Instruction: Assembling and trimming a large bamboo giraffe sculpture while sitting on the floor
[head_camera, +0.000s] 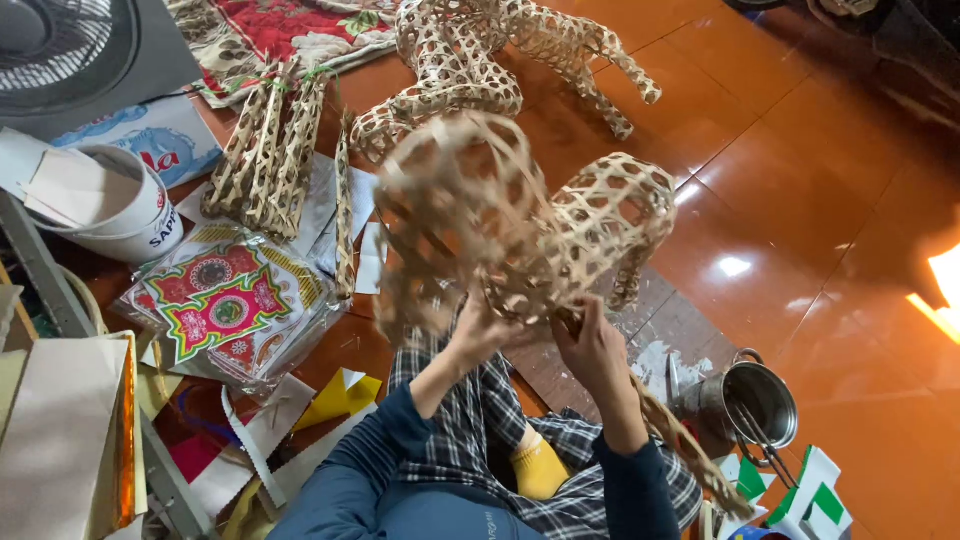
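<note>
White plastic bucket (118, 205), far left, on the floor. Beside it, a clear bag of red-and-green patterned paper (225, 310). Bundle of woven bamboo lattice strips (268, 155), above the bag. Centre: woven bamboo lattice frame (520, 225), held up over the lap; left hand (478, 330) and right hand (592, 350) near each other, both clamped on its lower edge. Right: steel pot (755, 400) on the red tiled floor (820, 180).

One camera only, riding on the person's head, tilted steeply down and close over the hands (540, 335), taking in the lap and the orange tiled floor (800, 170) ahead.
</note>
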